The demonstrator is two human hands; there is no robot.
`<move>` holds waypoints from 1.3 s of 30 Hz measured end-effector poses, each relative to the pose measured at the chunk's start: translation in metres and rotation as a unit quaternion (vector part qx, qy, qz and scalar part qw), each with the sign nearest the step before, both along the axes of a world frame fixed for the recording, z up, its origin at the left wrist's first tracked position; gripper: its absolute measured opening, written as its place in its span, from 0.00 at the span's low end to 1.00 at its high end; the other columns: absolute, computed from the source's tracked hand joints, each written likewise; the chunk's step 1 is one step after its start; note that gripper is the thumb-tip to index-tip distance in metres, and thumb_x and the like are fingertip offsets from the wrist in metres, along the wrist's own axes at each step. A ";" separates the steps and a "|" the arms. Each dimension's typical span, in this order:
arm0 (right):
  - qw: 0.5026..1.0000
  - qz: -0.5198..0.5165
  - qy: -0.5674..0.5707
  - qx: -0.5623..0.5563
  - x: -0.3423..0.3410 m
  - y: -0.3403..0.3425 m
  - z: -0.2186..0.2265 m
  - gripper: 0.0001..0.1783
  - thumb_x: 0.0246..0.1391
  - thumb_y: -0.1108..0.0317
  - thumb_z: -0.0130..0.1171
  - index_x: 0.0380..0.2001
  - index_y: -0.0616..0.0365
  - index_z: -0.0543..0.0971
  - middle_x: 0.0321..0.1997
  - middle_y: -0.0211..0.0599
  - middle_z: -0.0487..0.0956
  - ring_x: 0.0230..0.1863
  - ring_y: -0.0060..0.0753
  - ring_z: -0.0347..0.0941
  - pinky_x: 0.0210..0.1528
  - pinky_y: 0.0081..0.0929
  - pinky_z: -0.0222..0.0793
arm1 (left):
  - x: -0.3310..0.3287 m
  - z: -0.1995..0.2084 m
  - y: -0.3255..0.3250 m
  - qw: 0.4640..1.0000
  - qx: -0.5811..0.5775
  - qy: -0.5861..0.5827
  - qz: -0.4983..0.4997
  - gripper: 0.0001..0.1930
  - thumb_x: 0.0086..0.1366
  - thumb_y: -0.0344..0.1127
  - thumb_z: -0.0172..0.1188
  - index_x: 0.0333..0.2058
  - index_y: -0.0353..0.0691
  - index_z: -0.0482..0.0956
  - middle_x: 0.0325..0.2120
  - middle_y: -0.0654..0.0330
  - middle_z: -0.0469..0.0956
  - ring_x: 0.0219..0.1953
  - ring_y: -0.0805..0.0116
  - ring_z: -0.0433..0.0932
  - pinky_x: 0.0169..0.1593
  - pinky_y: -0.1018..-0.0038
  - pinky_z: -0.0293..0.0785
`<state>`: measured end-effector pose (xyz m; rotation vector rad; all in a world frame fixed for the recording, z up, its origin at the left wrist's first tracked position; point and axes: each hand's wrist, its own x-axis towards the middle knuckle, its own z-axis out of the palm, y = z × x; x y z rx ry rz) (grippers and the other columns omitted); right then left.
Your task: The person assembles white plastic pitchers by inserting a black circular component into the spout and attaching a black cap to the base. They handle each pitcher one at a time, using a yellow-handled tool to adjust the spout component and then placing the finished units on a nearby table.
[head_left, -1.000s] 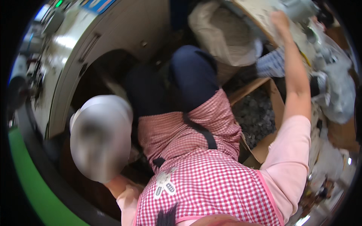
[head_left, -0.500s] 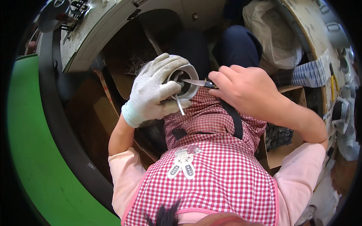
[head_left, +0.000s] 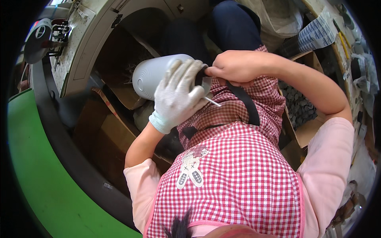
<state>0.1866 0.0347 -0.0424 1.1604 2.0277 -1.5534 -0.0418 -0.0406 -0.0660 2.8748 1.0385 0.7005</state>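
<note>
My left hand (head_left: 176, 95), in a pale knit glove, is wrapped round a light grey plastic cylinder (head_left: 152, 75) with concentric rings moulded in its rounded end. The cylinder lies tilted above my lap, its open mouth turned toward the right. My bare right hand (head_left: 234, 67) is closed on the dark handle of a small knife (head_left: 204, 72) at that mouth. The blade is not visible, and the inside of the cylinder is mostly hidden. From under the gloved fingers sticks out a thin white strip (head_left: 212, 101).
Below my right forearm stands a cardboard box (head_left: 307, 133) holding many dark grey pieces (head_left: 293, 105). A white plastic sack (head_left: 278, 18) is beyond my knees. Yellow-handled pliers (head_left: 343, 41) lie on the right bench. Another cardboard box (head_left: 113, 131) stands left, beside a green surface (head_left: 51, 170).
The cylinder has turned, so its side and ringed end now show and its mouth faces right. My right hand has moved in against the mouth, and the knife blade is out of sight.
</note>
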 end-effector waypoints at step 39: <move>0.522 -0.349 -0.361 0.689 0.297 0.218 -0.033 0.22 0.65 0.58 0.56 0.56 0.60 0.77 0.60 0.48 0.73 0.59 0.48 0.71 0.59 0.46 0.69 | -0.130 0.043 0.010 0.849 0.261 -0.193 0.416 0.24 0.60 0.45 0.77 0.24 0.33 0.73 0.50 0.31 0.78 0.52 0.37 0.79 0.53 0.45 0.75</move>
